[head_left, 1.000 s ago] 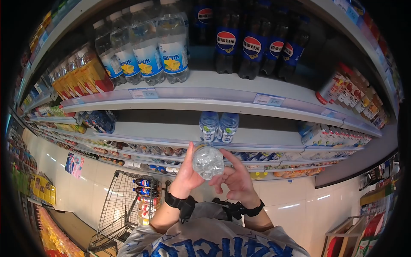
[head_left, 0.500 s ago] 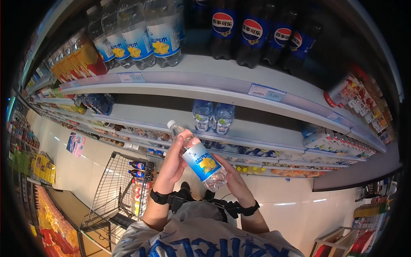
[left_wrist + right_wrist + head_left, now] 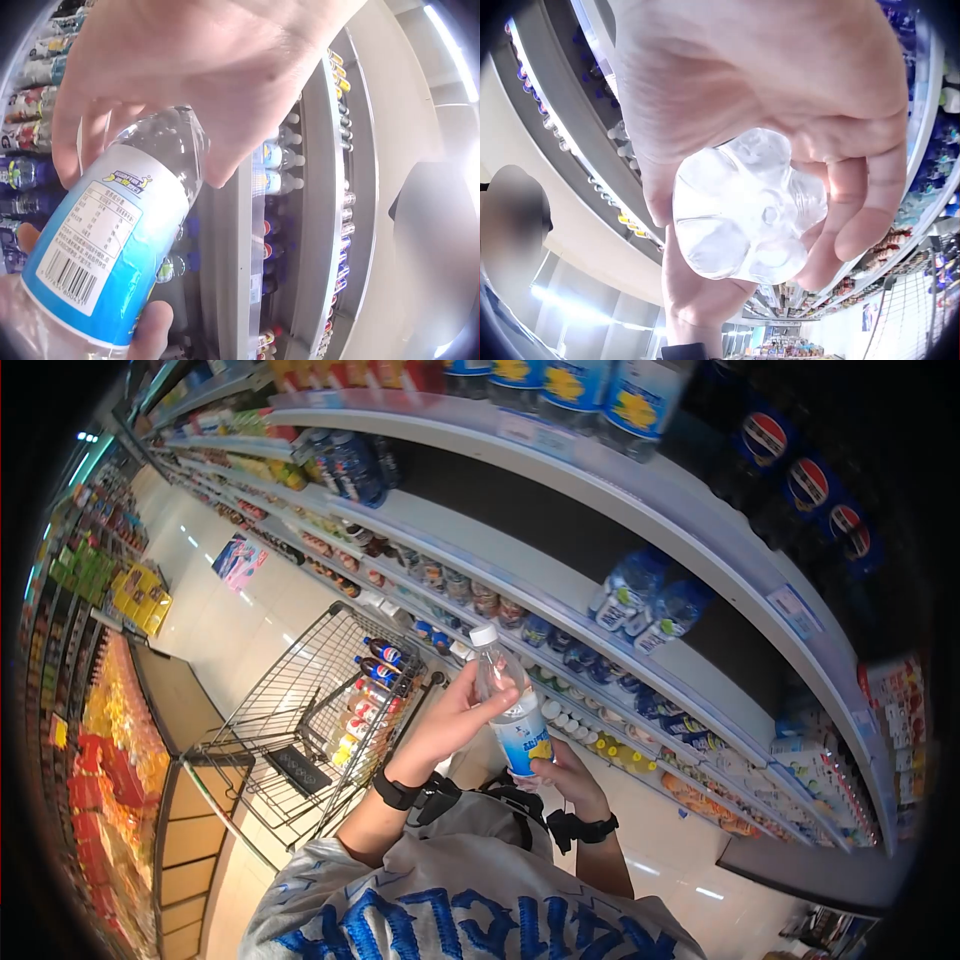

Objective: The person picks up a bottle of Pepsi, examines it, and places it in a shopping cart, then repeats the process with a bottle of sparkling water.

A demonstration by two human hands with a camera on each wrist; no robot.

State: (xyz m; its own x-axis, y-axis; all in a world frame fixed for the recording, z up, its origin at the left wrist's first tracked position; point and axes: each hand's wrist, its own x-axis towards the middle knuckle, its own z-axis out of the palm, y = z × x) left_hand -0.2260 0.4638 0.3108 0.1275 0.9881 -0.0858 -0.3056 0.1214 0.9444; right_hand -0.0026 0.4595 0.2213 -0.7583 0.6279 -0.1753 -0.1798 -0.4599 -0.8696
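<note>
A clear plastic soda-water bottle (image 3: 520,740) with a white cap and a blue-and-white lemon label is held in front of the chest, cap end up and tilted slightly left in the head view. My left hand (image 3: 450,725) grips it around the shoulder below the cap, thumb across the front. Down at the base, my right hand (image 3: 575,775) holds the lower end with curled fingers. The left wrist view shows the label's back (image 3: 105,232) with a nutrition table and barcode. In the right wrist view the lobed bottle base (image 3: 739,217) sits within the right hand (image 3: 765,90).
A wire shopping cart (image 3: 320,710) with cola and other bottles stands at left. Shelves (image 3: 560,600) run along the front and right, carrying lemon soda bottles (image 3: 635,405), cola bottles (image 3: 805,485) and two blue-labelled bottles (image 3: 640,600). A snack display (image 3: 120,760) stands far left.
The bottle has swung from base-toward-the-camera, through a sideways tilt, to more upright with its label showing. The right fingers have closed on its lower end. The head view has turned left toward the cart.
</note>
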